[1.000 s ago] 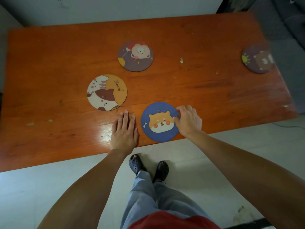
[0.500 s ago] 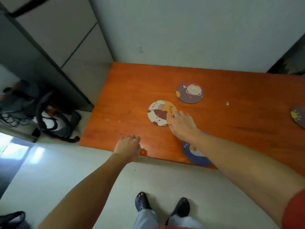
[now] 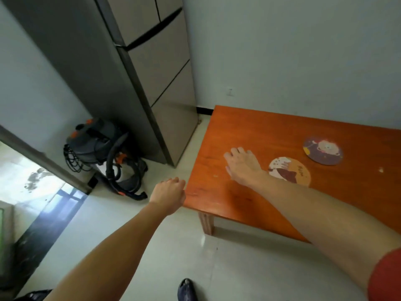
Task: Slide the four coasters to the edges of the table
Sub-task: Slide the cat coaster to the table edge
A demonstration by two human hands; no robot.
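On the orange wooden table (image 3: 249, 127) lies a cat coaster (image 3: 291, 172), cream and yellow, near the left end. A purple coaster (image 3: 323, 151) with a cartoon animal sits farther back to its right. My right hand (image 3: 243, 165) is flat over bare wood just left of the cat coaster, fingers spread, holding nothing; its wrist meets the coaster's left rim. My left hand (image 3: 168, 195) hangs in a loose fist just off the table's near left corner. The other two coasters are not in sight.
A tall grey fridge (image 3: 165, 83) stands against the wall left of the table. A vacuum cleaner (image 3: 97, 144) with a coiled hose sits on the tiled floor beside it. A table leg (image 3: 206, 222) and my shoe (image 3: 186, 290) are below.
The view has swung left. My right hand has gone from the cat coaster's right edge to the wood on its left. My left hand stays curled off the table corner.
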